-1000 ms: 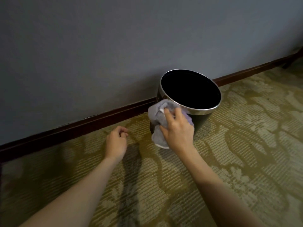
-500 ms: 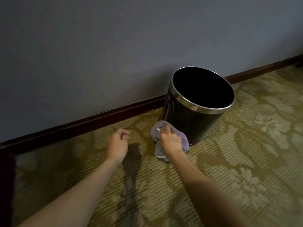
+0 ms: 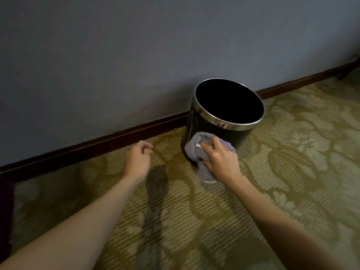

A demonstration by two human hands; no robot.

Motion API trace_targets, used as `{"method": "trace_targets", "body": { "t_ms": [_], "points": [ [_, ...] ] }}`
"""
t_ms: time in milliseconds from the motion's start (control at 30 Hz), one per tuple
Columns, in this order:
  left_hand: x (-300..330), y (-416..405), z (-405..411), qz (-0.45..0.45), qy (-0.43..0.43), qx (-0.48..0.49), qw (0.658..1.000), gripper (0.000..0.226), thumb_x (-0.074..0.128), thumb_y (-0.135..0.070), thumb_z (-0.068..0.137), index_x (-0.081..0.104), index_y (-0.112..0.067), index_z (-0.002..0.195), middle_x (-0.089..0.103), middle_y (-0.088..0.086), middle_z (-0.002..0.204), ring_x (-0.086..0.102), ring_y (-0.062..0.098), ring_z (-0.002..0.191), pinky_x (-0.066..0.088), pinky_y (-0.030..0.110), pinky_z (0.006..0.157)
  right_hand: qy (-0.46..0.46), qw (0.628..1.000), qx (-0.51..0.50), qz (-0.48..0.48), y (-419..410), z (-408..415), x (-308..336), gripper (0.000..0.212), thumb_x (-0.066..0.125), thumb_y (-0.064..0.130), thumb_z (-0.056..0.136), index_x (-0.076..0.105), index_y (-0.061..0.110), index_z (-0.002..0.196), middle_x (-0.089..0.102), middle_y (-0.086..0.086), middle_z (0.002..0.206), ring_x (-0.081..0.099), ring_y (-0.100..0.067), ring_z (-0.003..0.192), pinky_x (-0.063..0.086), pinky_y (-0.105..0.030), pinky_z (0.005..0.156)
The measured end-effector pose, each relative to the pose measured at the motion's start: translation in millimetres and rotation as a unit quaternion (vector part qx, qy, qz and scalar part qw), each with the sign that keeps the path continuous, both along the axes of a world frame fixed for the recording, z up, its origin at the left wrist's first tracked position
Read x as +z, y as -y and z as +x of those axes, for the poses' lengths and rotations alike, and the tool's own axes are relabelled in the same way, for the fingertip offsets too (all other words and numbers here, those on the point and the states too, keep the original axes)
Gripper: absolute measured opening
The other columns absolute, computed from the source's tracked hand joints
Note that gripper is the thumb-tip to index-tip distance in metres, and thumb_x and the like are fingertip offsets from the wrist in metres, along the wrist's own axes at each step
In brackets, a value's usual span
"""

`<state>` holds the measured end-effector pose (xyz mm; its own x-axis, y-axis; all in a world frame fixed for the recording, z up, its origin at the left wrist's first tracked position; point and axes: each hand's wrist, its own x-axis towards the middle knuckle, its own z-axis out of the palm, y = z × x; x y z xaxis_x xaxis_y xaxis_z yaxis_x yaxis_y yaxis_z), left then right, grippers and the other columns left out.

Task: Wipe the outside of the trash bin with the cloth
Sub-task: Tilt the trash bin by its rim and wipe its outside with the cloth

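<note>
Round black trash bin with a shiny metal rim (image 3: pixel 212 131) stands on the patterned olive carpet (image 3: pixel 292 172) just beside the dark wooden baseboard (image 3: pixel 116 137); right hand (image 3: pixel 221 159) clutches the bunched grey-lilac cloth (image 3: pixel 196 151), pressing it against the bin's lower near side. Left hand (image 3: pixel 138 159) hangs apart over the carpet, fingers loosely curled, holding nothing. Step looks like mid-wipe on the outer wall; next move likely calls for sweeping around to unwiped sides, maybe steadying the bin.
</note>
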<state>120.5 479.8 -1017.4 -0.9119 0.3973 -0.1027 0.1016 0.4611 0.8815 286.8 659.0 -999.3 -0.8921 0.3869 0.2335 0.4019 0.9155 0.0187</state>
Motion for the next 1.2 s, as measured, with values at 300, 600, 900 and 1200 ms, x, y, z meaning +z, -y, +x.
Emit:
{"method": "trace_targets", "body": {
  "t_ms": [300,600,900,1200],
  "points": [
    [29,-34,34,0.019,-0.054,-0.047,0.997,0.024,0.043,-0.012,0.094,0.061,-0.026,0.084,0.065,-0.005,0.082,0.058,0.009,0.069,0.041,0.021,0.057,-0.096,0.976,-0.16,-0.11,-62,88,-2,0.043,0.068,0.015,0.078,0.065,0.019,0.12,0.055,-0.016,0.113,0.055,-0.037,0.097,0.048,-0.042,0.07],
    [56,-76,63,0.037,-0.2,-0.177,0.963,0.019,0.046,-0.022,0.094,0.062,-0.03,0.101,0.053,-0.016,0.095,0.05,0.009,0.094,0.038,0.024,0.075,-0.347,0.86,-0.265,-0.263,-73,120,16,0.044,0.064,0.004,0.081,0.061,0.014,0.124,0.051,-0.011,0.113,0.05,-0.032,0.105,0.044,-0.04,0.088],
    [94,-153,109,0.007,-0.399,-0.295,0.868,0.033,0.048,-0.018,0.096,0.056,-0.012,0.127,0.059,0.002,0.122,0.047,0.02,0.116,0.037,0.034,0.097,-0.419,0.792,-0.287,-0.338,-77,152,28,0.048,0.067,0.004,0.081,0.059,0.012,0.128,0.046,0.0,0.103,0.051,-0.021,0.099,0.041,-0.03,0.091],
    [90,-184,126,0.002,-0.337,-0.295,0.894,0.034,0.046,-0.016,0.096,0.057,-0.008,0.127,0.06,0.006,0.117,0.05,0.02,0.111,0.041,0.035,0.097,-0.414,0.774,-0.287,-0.383,-71,157,26,0.05,0.069,0.005,0.08,0.059,0.013,0.128,0.046,0.0,0.102,0.05,-0.018,0.098,0.037,-0.026,0.082]
  ]
}}
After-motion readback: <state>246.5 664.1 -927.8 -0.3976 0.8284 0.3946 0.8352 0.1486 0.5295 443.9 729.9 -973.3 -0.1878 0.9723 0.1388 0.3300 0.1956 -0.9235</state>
